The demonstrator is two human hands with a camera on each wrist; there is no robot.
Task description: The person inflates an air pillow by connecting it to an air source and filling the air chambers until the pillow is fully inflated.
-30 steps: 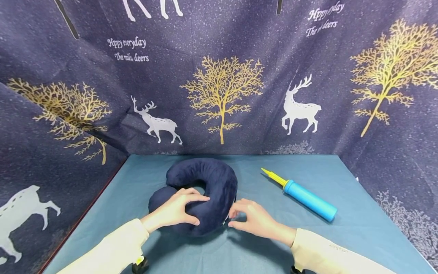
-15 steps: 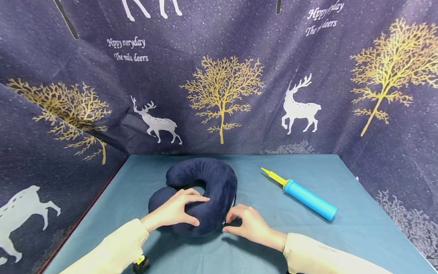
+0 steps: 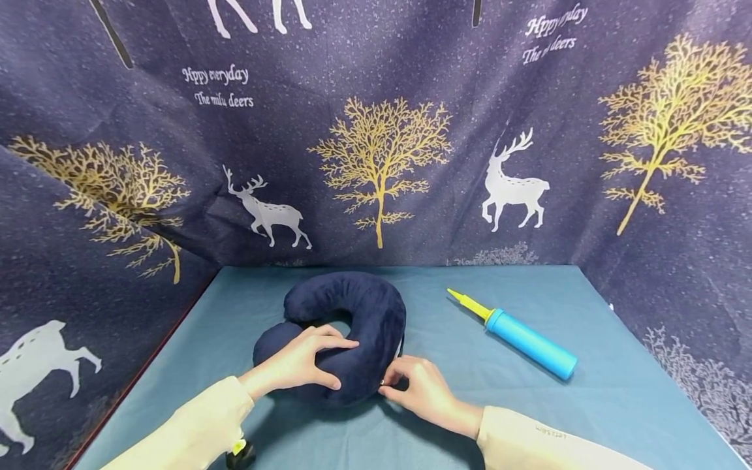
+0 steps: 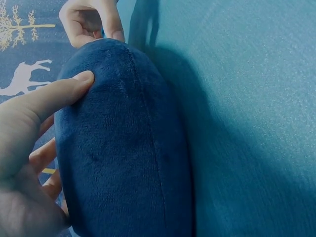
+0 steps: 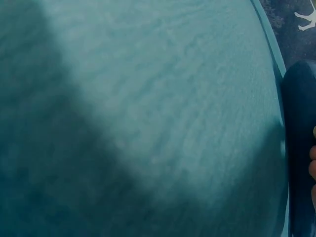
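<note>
A navy U-shaped neck pillow (image 3: pixel 352 313) lies on the teal tablecloth (image 3: pixel 517 405). My left hand (image 3: pixel 337 363) grips its near arm, thumb on the front and fingers over the top. In the left wrist view the thumb (image 4: pixel 49 101) presses the plush pillow (image 4: pixel 123 148). At the pillow's near right edge my right hand (image 3: pixel 384 385) pinches a small metal tab (image 3: pixel 383 382) between thumb and forefinger. That right hand (image 4: pixel 91 19) also shows at the top of the left wrist view. The right wrist view shows mostly cloth, with the pillow (image 5: pixel 301 148) at its right edge.
A blue hand pump (image 3: pixel 529 344) with a yellow nozzle lies on the cloth to the right of the pillow. Dark curtains printed with deer and trees (image 3: pixel 382 163) close in the back and both sides. A small dark object (image 3: pixel 239 454) sits under my left sleeve.
My right hand has slid left to the pillow's edge and closed thumb and forefinger on the small tab. The left hand and the pillow have stayed put.
</note>
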